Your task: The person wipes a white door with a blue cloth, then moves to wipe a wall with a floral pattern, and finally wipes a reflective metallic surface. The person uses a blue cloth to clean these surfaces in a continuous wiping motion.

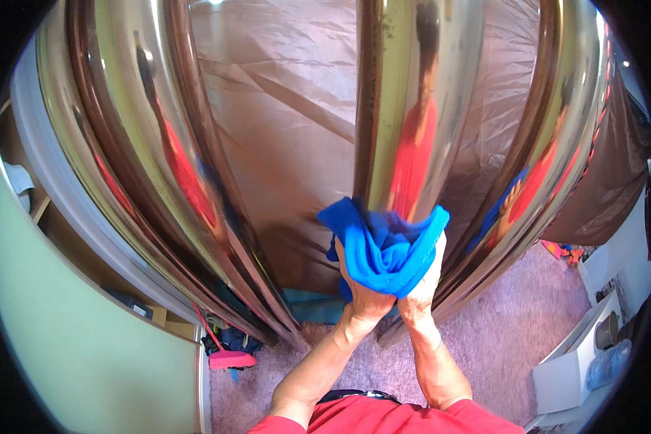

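Observation:
A bunched blue cloth (393, 260) is cupped between my two hands at the middle polished metal column (412, 108). My left hand (361, 293) grips the cloth from the left side. On the right, my right hand (426, 282) presses in against it, with the wrists close together. The cloth's folds hide most of my fingers and the column's surface behind them. The shiny column mirrors my red shirt, and its upper part runs out of the top of the view.
Further mirror-like metal columns curve down at the left (157, 108) and right (548, 141). Brown plastic sheeting (282, 125) hangs behind them. Purple carpet (483, 336) covers the floor. A pink broom (232, 358) is at lower left, a white cabinet (564, 380) at lower right.

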`<state>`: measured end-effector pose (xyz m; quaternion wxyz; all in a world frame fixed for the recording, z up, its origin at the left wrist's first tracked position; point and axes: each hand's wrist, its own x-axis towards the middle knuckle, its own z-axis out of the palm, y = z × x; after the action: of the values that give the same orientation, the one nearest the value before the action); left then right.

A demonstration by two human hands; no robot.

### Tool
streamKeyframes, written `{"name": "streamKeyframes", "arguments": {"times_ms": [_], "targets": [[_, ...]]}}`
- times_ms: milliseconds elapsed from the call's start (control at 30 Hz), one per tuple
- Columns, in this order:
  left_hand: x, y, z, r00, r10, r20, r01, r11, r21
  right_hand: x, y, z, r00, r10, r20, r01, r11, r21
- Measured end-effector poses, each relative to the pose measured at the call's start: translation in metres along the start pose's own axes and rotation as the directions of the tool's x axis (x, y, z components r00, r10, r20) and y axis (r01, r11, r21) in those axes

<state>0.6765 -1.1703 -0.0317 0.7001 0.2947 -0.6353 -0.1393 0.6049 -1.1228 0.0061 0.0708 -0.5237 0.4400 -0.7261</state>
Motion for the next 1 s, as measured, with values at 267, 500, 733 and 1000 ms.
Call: {"name": "streamKeyframes", "arguments": {"times_ms": [267,500,733,1000], "targets": [[-0.097,-0.06,-0.013,0.897,-0.249,0.365,0.229,0.968,0.099,-0.069,0.064,-0.012,0.993,0.121,-0.012,-0.121,0.98,-0.157],[-0.054,-0.019,-0.022,0.797,-0.367,0.48,0.574,0.709,-0.41,-0.095,0.093,-0.016,0.978,0.176,-0.115,-0.188,0.977,-0.102],[-0.015,-0.012,-0.017,0.931,-0.114,0.347,0.196,0.958,-0.211,-0.003,0.019,-0.023,0.964,-0.264,-0.016,0.212,0.807,-0.551],[0.015,0.008,-0.01,0.979,-0.025,0.202,0.048,0.992,-0.113,0.058,-0.044,0.013,0.936,-0.351,-0.039,0.278,0.801,-0.53]]}}
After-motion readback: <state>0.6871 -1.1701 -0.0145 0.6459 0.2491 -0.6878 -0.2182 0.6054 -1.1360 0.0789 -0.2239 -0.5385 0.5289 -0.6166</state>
